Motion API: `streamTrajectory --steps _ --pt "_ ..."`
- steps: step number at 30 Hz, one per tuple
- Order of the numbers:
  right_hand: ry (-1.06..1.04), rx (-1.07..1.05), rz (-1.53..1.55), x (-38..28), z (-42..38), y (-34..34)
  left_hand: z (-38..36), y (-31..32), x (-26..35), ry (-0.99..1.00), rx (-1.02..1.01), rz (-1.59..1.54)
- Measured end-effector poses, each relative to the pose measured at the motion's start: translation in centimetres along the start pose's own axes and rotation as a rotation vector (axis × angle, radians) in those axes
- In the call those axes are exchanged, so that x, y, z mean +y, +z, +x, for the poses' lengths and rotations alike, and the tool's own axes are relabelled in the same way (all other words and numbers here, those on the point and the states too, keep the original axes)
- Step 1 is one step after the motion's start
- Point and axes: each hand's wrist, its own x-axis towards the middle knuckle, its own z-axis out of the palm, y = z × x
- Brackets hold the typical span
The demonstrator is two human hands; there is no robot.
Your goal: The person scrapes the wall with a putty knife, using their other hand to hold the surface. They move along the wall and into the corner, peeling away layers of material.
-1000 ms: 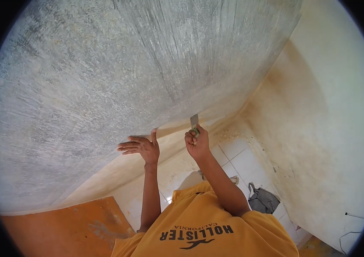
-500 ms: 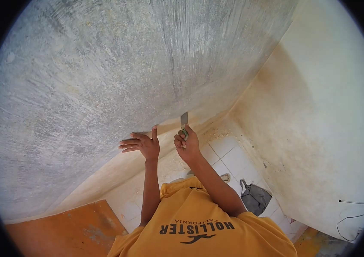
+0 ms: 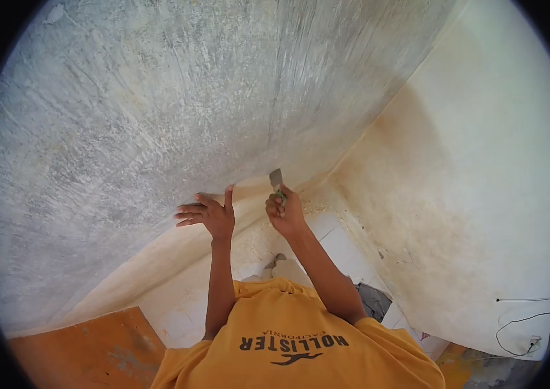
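Observation:
My right hand (image 3: 284,211) is closed round the handle of a putty knife (image 3: 276,177), whose flat grey blade points up against the wall. My left hand (image 3: 210,214) rests to the left of it with fingers spread, its palm side toward the wall, thumb up. The wall (image 3: 158,110) in front of me is grey, streaked and scraped over most of its surface. A pale cream band runs along its lower part, below my hands.
A stained cream side wall (image 3: 476,162) meets the scraped wall at a corner on the right. Debris lies on the white tiled floor (image 3: 334,249). A dark grey bag or cloth (image 3: 373,303) lies there too. An orange board (image 3: 93,353) is at lower left. A cable (image 3: 505,337) hangs at right.
The view has shifted a little to the right. The putty knife's blade has tilted slightly leftward. My left hand stays spread at the wall.

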Motion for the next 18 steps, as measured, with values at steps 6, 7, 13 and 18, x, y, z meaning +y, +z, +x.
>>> streamTrajectory --steps 6,7,13,18 --pt "0.0 -0.007 0.096 -1.5 2.2 -2.5 -0.6 0.0 0.1 -0.009 0.013 0.008" --pt "0.0 0.029 0.132 -1.8 2.4 -2.0 -0.3 0.0 0.1 -0.003 0.015 0.01" --pt "0.021 -0.073 0.19 -1.4 2.1 -2.7 -0.3 -0.5 0.3 -0.025 0.014 -0.031" --pt "-0.014 -0.053 0.059 -0.9 -0.3 -0.2 -0.6 -0.4 -0.2 0.005 0.002 -0.001"
